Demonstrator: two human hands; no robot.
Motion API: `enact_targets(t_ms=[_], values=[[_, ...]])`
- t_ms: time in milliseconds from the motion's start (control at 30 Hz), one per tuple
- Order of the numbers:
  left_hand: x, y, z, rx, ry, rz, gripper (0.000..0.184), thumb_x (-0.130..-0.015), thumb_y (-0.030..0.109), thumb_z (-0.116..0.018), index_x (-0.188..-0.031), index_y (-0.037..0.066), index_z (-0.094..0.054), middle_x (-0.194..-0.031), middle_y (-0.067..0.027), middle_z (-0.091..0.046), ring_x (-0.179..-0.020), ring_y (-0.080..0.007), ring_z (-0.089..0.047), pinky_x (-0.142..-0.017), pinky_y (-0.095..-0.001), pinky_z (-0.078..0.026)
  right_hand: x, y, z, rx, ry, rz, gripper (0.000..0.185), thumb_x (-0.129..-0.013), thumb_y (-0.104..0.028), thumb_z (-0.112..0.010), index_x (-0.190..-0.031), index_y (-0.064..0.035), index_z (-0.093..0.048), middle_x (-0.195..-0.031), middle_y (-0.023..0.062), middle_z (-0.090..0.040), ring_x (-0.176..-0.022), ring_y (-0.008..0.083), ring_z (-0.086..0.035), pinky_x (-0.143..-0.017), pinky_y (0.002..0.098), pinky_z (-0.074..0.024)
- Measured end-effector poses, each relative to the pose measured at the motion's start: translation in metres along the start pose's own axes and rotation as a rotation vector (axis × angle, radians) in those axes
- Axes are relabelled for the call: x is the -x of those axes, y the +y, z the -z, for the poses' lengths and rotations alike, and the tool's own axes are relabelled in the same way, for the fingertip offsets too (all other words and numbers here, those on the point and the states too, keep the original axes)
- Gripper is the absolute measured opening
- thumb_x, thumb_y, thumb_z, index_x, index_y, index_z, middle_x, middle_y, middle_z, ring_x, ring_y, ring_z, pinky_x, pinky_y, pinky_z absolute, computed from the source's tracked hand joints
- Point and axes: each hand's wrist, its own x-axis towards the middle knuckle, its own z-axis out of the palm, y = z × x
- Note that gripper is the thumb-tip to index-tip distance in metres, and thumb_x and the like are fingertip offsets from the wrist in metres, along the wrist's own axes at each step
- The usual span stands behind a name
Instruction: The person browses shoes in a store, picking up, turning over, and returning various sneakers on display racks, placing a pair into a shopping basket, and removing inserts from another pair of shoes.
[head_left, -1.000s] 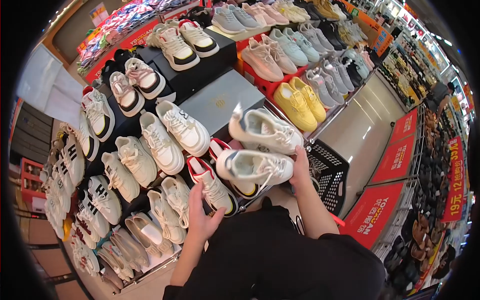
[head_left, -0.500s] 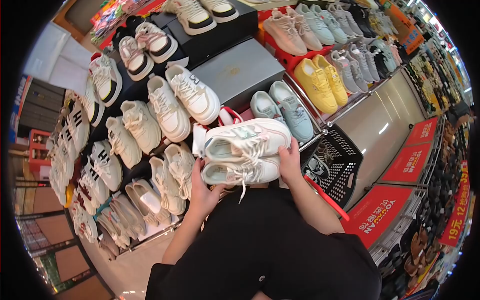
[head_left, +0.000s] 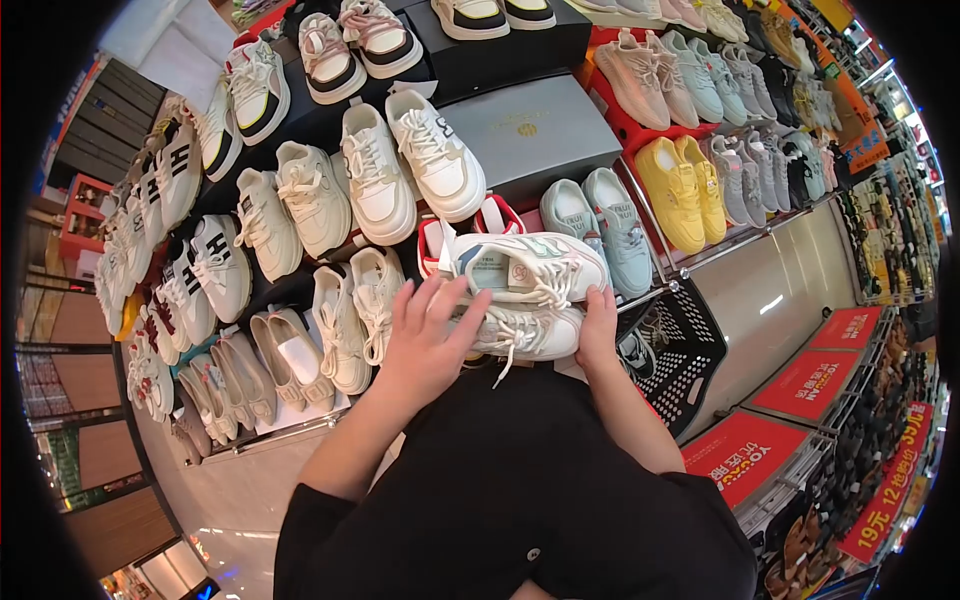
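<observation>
A pair of white sneakers (head_left: 532,330) with pale green and pink trim is held in front of me, toes to the right. My right hand (head_left: 598,328) grips both shoes at the toe end, thumb on top. My left hand (head_left: 432,335) is at the heel end with its fingers spread, over the heel of the nearer shoe; whether it presses on the shoe is hard to tell. A white tag (head_left: 447,243) stands up by the farther shoe's heel. Just behind is a red-trimmed shoe (head_left: 497,213), partly covered.
Tiered racks carry white sneakers (head_left: 380,175), beige flats (head_left: 300,365), pale blue sneakers (head_left: 618,232) and yellow sneakers (head_left: 684,195). A grey shoebox (head_left: 535,125) lies behind. To my right stands a black basket (head_left: 690,345) with shoes inside, near red signs (head_left: 745,455).
My left hand has let go of the heel end and risen over it with fingers spread. The right hand still holds the toes. The racks have shifted in view as my head turned.
</observation>
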Motion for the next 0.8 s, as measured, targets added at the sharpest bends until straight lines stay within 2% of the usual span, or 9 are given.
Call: enact_targets(t_ms=[100, 133, 233, 333, 367, 467, 500, 633, 800], values=[[-0.027, -0.003, -0.005, -0.417, -0.155, -0.203, 0.041, -0.082, 0.016, -0.055, -0.120, 0.004, -0.063, -0.131, -0.0130, -0.050, -0.135, -0.0298, -0.038, -0.116, -0.0465, -0.022, 0.003, -0.007, -0.002, 0.040, 0.001, 0.044, 0.042, -0.097, -0.024, -0.050, -0.128, 0.0043, -0.049, -0.118, 0.0141, -0.060, -0.106, 0.0201, -0.057, -0.093, 0.0323, -0.0445], [-0.033, -0.003, -0.006, -0.418, -0.151, -0.206, 0.041, -0.082, 0.016, -0.055, -0.120, 0.004, -0.063, -0.131, -0.0130, -0.050, -0.135, -0.0298, -0.038, -0.116, -0.0465, -0.022, 0.004, -0.011, -0.005, 0.067, 0.000, 0.068, 0.043, -0.097, -0.024, -0.051, -0.129, 0.0045, -0.049, -0.118, 0.0144, -0.060, -0.106, 0.0198, -0.057, -0.092, 0.0319, -0.0449], [-0.048, -0.002, -0.012, -0.496, -0.259, -0.296, 0.027, -0.080, 0.016, -0.055, -0.097, 0.000, -0.070, -0.117, -0.0124, -0.059, -0.129, -0.0291, -0.045, -0.117, -0.0457, -0.021, 0.007, -0.017, -0.006, 0.082, 0.018, 0.040, 0.045, -0.097, -0.024, -0.054, -0.130, 0.0054, -0.047, -0.119, 0.0151, -0.060, -0.105, 0.0197, -0.057, -0.092, 0.0320, -0.0452], [-0.064, -0.007, -0.037, -0.561, -0.360, -0.343, 0.026, -0.080, 0.016, -0.055, -0.095, 0.000, -0.069, -0.110, -0.0105, -0.062, -0.123, -0.0300, -0.048, -0.114, -0.0459, -0.024, 0.006, -0.016, -0.006, 0.093, 0.034, 0.023, 0.047, -0.097, -0.024, -0.054, -0.132, 0.0059, -0.046, -0.119, 0.0151, -0.060, -0.105, 0.0196, -0.058, -0.092, 0.0320, -0.0454], [-0.070, -0.014, -0.041, -0.519, -0.359, -0.348, 0.024, -0.076, 0.014, -0.060, -0.098, 0.008, -0.067, -0.099, -0.0080, -0.063, -0.115, -0.0304, -0.050, -0.114, -0.0473, -0.027, 0.005, -0.016, -0.006, 0.058, 0.048, 0.001, 0.045, -0.097, -0.025, -0.054, -0.130, 0.0056, -0.048, -0.117, 0.0150, -0.061, -0.104, 0.0192, -0.058, -0.091, 0.0318, -0.0458], [-0.089, -0.023, -0.027, -0.199, -0.429, -0.366, 0.019, -0.073, 0.013, -0.062, -0.091, 0.013, -0.067, -0.092, -0.0076, -0.062, -0.109, -0.0303, -0.052, -0.113, -0.0480, -0.028, 0.003, -0.021, -0.007, -0.007, 0.026, -0.063, 0.043, -0.097, -0.025, -0.055, -0.127, 0.0050, -0.050, -0.116, 0.0144, -0.061, -0.104, 0.0187, -0.057, -0.090, 0.0314, -0.0459], [-0.091, -0.025, -0.028, -0.185, -0.356, -0.391, 0.018, -0.070, 0.012, -0.066, -0.088, 0.014, -0.066, -0.086, -0.0064, -0.061, -0.105, -0.0307, -0.054, -0.113, -0.0494, -0.029, 0.001, -0.021, -0.007, -0.025, 0.017, -0.032, 0.042, -0.097, -0.026, -0.055, -0.125, 0.0047, -0.052, -0.114, 0.0137, -0.062, -0.104, 0.0183, -0.058, -0.090, 0.0309, -0.0460], [-0.100, -0.031, -0.032, -0.151, -0.248, -0.469, 0.021, -0.065, 0.010, -0.068, -0.086, 0.013, -0.065, -0.085, -0.0034, -0.061, -0.108, -0.0286, -0.054, -0.114, -0.0536, -0.026, -0.001, -0.033, -0.012, -0.024, 0.029, -0.111, 0.040, -0.097, -0.025, -0.053, -0.125, 0.0042, -0.052, -0.114, 0.0143, -0.062, -0.101, 0.0194, -0.060, -0.088, 0.0318, -0.0482], [-0.104, -0.035, -0.033, -0.056, -0.302, -0.498, 0.016, -0.066, 0.008, -0.067, -0.081, 0.013, -0.064, -0.081, -0.0006, -0.062, -0.110, -0.0266, -0.054, -0.115, -0.0535, -0.026, 0.003, -0.051, -0.018, -0.077, -0.042, -0.254, 0.039, -0.099, -0.023, -0.049, -0.127, 0.0036, -0.050, -0.112, 0.0160, -0.062, -0.100, 0.0255, -0.064, -0.083, 0.0376, -0.0547]])
